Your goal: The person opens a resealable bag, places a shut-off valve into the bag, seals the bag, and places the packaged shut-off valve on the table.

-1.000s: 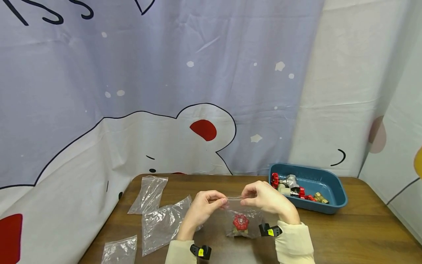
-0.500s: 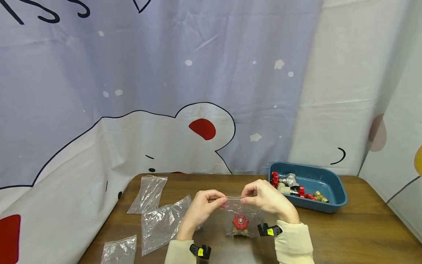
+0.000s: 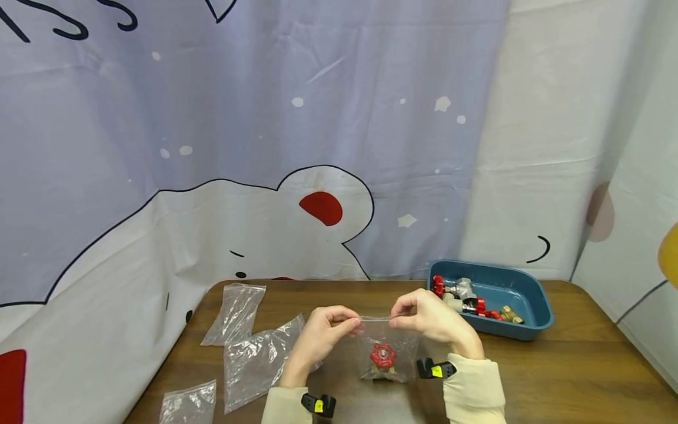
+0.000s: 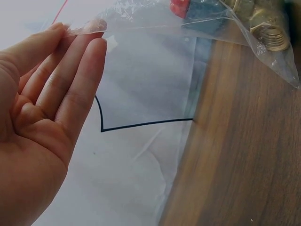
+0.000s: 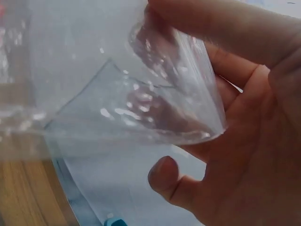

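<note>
We see a clear plastic bag (image 3: 405,358) near the front of the wooden tabletop (image 3: 593,353), with a valve (image 3: 383,355) inside it, red handwheel uppermost over a brass body. The left hand (image 3: 320,333) pinches one end of the bag's top edge between thumb and fingertips, its other fingers loosely extended; the right hand (image 3: 435,321) pinches the other end, little finger held clear of the film.

Beyond the right hand sits a blue tray (image 3: 521,303) holding several fittings (image 3: 462,288), some red-handled, one grey, one brass. The right hand and forearm come between us and its near left side. To the left lie three more clear bags: a far one (image 3: 233,315), a larger middle one (image 3: 256,368) touching or overlapping it, and a near one (image 3: 188,405). A printed curtain (image 3: 402,129) hangs behind the tabletop.

The left forearm covers part of the middle bag, and the frame's bottom edge cuts off the near one. Film glare blurs the valve's lower body; the left wrist view shows its threaded end, with the red wheel cropped. In the right wrist view, the bag is blurred, and we cannot tell whether its mouth is sealed.
</note>
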`<state>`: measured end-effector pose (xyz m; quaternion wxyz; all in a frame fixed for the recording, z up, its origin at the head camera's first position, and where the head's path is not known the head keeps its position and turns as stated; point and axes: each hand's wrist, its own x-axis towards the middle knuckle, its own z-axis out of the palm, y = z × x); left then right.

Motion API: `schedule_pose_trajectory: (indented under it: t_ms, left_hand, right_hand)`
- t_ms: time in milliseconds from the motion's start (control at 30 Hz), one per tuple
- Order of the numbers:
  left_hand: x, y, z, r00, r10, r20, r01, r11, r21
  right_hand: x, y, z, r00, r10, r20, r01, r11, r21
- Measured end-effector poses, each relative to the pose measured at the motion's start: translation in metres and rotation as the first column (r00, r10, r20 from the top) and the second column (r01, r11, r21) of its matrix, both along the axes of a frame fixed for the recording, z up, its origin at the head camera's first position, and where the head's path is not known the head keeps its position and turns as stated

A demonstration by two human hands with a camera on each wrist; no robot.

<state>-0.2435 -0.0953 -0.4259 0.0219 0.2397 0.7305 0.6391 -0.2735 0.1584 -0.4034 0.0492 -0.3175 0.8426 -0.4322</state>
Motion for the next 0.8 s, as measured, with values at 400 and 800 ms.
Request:
schedule_pose_trajectory:
  t_ms: [400, 800]
  left_hand:
    - [-0.0006, -0.0008, -0.0022, 1.0, 0.0, -0.011, 0.0, 1.0, -0.017]
    - [-0.0033, -0.0022, -0.0058, 1.0, 0.009, -0.028, -0.009, 1.0, -0.013]
  right_hand:
    - [0.0015, 0.0019, -0.0002, 0.998, -0.002, 0.057, 0.004, 0.999, -0.038]
    - [-0.0004, 0.0076, -0.0055, 0.999, 0.011, 0.047, -0.006, 0.993, -0.118]
